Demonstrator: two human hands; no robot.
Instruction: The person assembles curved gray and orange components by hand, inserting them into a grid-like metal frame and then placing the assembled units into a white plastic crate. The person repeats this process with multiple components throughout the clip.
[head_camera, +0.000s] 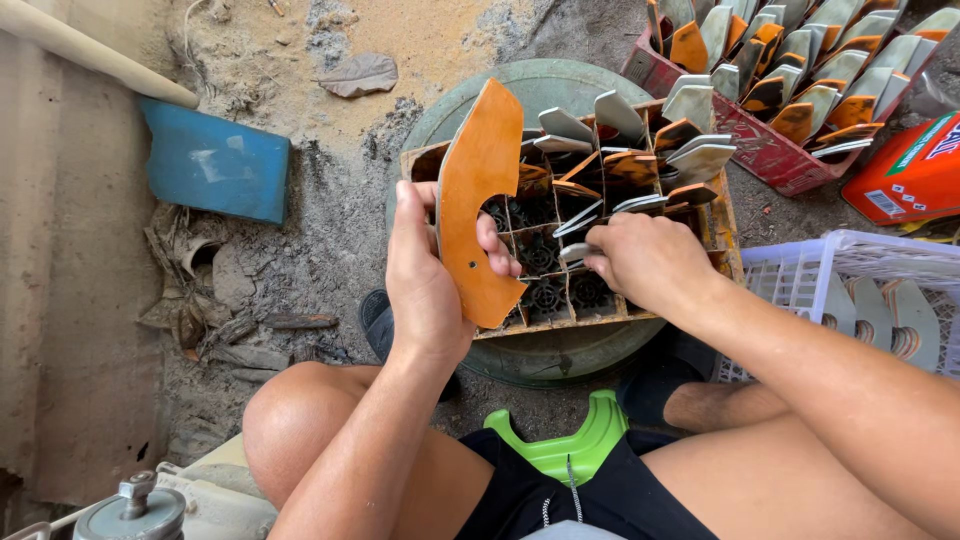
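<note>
Left hand (425, 270) grips orange blade-shaped plate (478, 200), flat, angular-edged, small hole; right hand (645, 258) pinches grey plate (577, 252) in crate (720, 215).

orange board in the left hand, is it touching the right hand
Apart. The head view shows the orange board gripped by the left hand, with crate cells visible between it and the right hand.

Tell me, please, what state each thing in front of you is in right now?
Left hand: gripping an upright orange blade.
Right hand: pinching a grey blade in the brown crate.
Brown crate: partly filled.
Red crate: full of blades.
White basket: holds a few blades.
</note>
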